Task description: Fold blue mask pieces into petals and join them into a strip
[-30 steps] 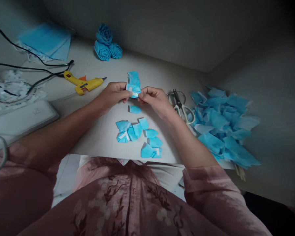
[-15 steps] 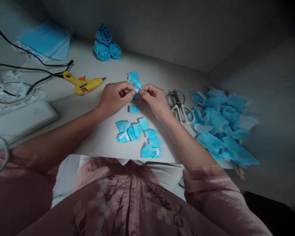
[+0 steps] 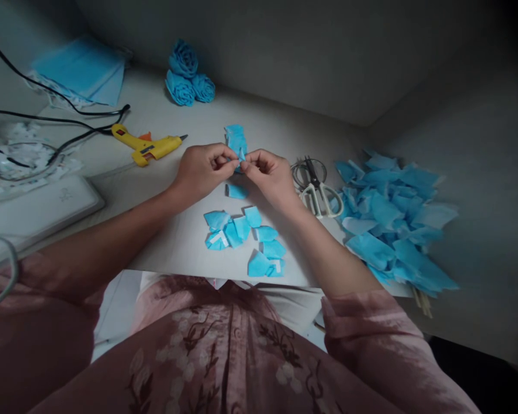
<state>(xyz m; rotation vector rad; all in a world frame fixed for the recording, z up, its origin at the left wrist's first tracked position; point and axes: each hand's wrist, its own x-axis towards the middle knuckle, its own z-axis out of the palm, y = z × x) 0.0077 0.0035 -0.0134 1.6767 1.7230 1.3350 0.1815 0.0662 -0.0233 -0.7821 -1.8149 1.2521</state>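
Pale tabletop (image 3: 181,247) beneath, left fingers (image 3: 227,168) and right fingers (image 3: 261,156) pinch a small blue piece (image 3: 242,154) (tip showing between them).

On the table (image 3: 176,247), a stack of face masks (image 3: 77,69) lay at upper left, with three roses (image 3: 181,87) to its right. Above centre, a cloth piece (image 3: 242,155) sat between the left hand (image 3: 205,172) and right hand (image 3: 271,175). A glue gun (image 3: 155,150) lay left of them, scissors (image 3: 314,181) and a cloth pile (image 3: 384,210) right, loose pieces (image 3: 242,228) below.
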